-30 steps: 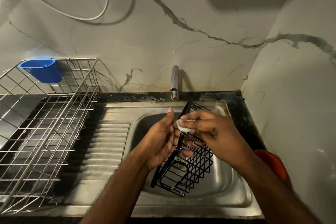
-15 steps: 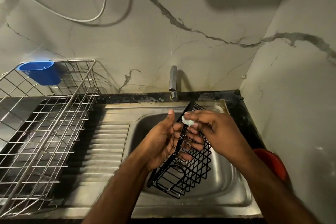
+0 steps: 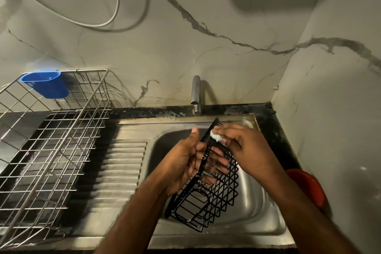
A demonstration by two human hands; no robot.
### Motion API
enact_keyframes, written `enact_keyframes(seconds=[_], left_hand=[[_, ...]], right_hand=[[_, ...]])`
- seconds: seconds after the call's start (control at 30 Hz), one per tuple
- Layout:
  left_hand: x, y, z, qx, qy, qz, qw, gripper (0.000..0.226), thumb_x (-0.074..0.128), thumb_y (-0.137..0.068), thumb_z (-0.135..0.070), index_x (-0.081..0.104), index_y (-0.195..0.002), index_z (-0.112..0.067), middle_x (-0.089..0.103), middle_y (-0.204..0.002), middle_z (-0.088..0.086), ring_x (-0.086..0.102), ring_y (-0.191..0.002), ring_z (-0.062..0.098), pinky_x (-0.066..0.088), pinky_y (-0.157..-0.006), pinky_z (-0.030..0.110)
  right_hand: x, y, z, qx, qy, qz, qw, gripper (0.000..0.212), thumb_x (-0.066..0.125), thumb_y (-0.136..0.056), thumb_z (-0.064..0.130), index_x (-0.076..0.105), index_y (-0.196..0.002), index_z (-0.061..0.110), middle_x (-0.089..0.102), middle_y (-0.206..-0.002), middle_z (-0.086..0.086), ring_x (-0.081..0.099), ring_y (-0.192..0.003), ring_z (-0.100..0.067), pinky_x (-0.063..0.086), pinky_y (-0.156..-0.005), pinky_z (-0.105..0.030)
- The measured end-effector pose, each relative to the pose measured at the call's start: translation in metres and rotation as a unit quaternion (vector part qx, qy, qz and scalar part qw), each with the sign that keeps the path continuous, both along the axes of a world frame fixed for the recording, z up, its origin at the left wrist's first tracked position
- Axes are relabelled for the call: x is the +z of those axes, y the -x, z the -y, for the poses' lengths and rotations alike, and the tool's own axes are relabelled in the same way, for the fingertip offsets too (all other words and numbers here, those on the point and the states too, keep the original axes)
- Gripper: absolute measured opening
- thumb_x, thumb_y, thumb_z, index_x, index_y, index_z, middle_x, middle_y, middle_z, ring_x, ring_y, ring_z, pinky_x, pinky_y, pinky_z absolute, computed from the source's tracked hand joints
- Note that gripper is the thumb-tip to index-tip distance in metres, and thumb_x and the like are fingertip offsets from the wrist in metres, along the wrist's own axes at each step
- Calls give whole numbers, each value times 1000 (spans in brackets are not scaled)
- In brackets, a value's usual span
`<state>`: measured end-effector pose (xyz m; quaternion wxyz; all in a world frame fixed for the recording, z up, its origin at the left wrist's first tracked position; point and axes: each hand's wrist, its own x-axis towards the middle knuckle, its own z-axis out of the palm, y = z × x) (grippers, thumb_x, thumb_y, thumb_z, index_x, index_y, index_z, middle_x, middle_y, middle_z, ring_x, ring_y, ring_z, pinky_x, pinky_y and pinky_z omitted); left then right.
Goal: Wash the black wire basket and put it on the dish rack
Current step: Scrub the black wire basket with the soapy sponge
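Sink [image 3: 257,208] | left hand [image 3: 183,163] grips black wire basket [image 3: 214,198] | right hand [image 3: 245,146] pinches pale wad [image 3: 215,136] at rim

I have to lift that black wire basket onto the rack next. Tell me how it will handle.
The black wire basket is probably stiff and light: open wire, held tilted over the sink by the left hand alone. Its wires look wet, so likely slippery. Fingers can hook through the gaps.
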<state>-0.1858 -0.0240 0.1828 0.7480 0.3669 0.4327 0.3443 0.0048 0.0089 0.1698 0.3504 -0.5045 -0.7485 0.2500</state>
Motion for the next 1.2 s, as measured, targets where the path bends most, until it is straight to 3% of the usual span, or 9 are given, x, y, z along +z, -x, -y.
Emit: enact_keyframes(seconds=[0.1,0.2,0.4,0.53,0.67,0.77,0.83,1.0,1.2], left_hand=[[1,-1,1,-4,-12,-18,1000,75,24,-105,-57,75,-105,-2,75,-106,25,75,-87,30,63,-68,41],[3,-3,1,18,-36,-60,997,68,29,-105,-53,82,-79,-20,78,-93,15,75,-82,26,63,-68,39],[-1,-2,-3,12,-54,-87,995,52,43,-105,-42,68,-117,2,74,-108,26,74,-101,40,63,-69,39],[-1,-1,-3,13,-58,-103,993,47,44,-107,-41,69,-114,-2,75,-107,26,73,-100,42,61,-76,45],[4,-3,-2,39,-55,-85,994,48,43,-107,-41,71,-109,-2,77,-97,20,75,-83,30,64,-62,37],[3,-4,-1,58,-46,-90,993,57,46,-103,-50,71,-108,1,76,-99,24,71,-87,38,63,-60,36],[2,-4,-1,49,-44,-91,994,61,46,-101,-52,69,-113,4,75,-103,27,69,-97,48,64,-63,37],[1,-2,1,48,-64,-76,994,52,47,-105,-43,71,-103,4,75,-98,28,71,-84,36,59,-59,31],[-2,-1,-2,71,-76,-76,992,50,51,-104,-42,69,-111,4,75,-105,25,73,-90,37,62,-72,38]], right_hand=[[4,-5,3,-38,-20,-39,998,35,64,-93,3,72,-117,27,63,-111,25,53,-103,22,36,-85,3],[3,-4,12,44,24,-6,999,37,63,-94,2,72,-119,26,64,-114,25,53,-110,15,40,-91,-2],[-1,-6,20,7,3,-59,998,33,63,-95,9,71,-121,29,64,-116,20,58,-111,5,44,-90,-8],[-3,-2,26,39,18,-37,998,30,66,-94,14,71,-121,27,65,-112,22,60,-107,5,49,-90,-14],[0,-4,26,10,-2,-72,997,28,69,-93,19,73,-118,29,66,-111,18,61,-107,1,50,-89,-16],[0,-3,29,88,14,-21,996,29,68,-93,12,74,-118,26,63,-113,17,58,-109,4,44,-89,-8],[1,-6,27,50,-14,-56,997,30,68,-93,8,75,-117,24,63,-111,14,59,-110,0,45,-90,-10],[3,-11,31,141,27,-4,990,45,64,-91,-4,72,-120,29,57,-118,21,55,-116,2,48,-91,-12],[4,-17,27,68,8,-68,995,32,66,-93,4,75,-115,26,63,-110,15,59,-111,-3,44,-91,-10]])
